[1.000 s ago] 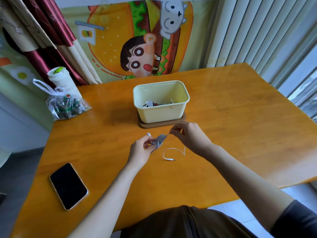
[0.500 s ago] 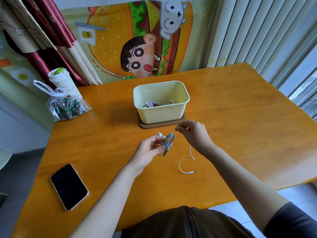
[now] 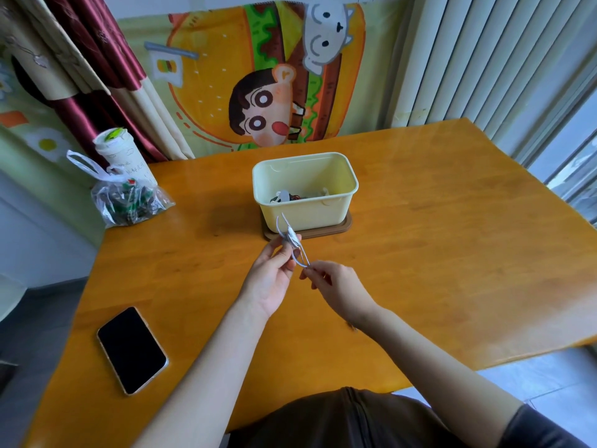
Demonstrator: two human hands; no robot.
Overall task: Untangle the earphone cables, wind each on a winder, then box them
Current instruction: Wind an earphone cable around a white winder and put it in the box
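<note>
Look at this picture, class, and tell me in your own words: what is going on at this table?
A person is winding a white earphone cable onto a small grey winder. The left hand holds the winder above the table, while the right hand pinches the cable just below it. Behind the hands stands a cream box with a few small items inside. This cable is not yet boxed. A phone lies to the left.
</note>
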